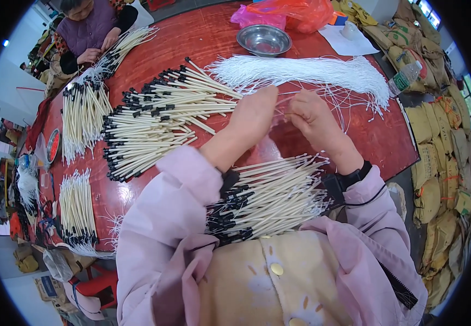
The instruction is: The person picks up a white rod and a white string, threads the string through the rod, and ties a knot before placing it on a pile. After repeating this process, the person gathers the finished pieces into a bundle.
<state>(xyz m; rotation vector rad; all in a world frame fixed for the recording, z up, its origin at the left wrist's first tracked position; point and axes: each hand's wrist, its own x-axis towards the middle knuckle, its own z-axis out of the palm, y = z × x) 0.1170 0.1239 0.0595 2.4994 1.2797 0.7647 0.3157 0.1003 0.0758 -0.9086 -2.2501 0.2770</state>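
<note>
My left hand (254,113) is closed above the table, the back of the hand hiding most of its fingers. Just to its right, my right hand (312,115) is closed in a pinch. Thin strands show between the two hands, too fine and blurred to tell what is gripped. Beyond them lies a long bundle of white cords (300,73), some loose ends trailing toward my right hand. Close to my body, under my forearms, is a pile of cream sticks (279,190) with black ends and white loops. Left of my left hand spreads a larger heap of black-tipped cream sticks (148,138).
More stick bundles stand at the left (86,119) and near left (76,206) of the red table (203,32). A metal bowl (264,41), plastic bags (300,15) and a bottle (405,79) sit along the far side. Another person (91,32) handles sticks at far left. Stacked sacks (436,157) line the right.
</note>
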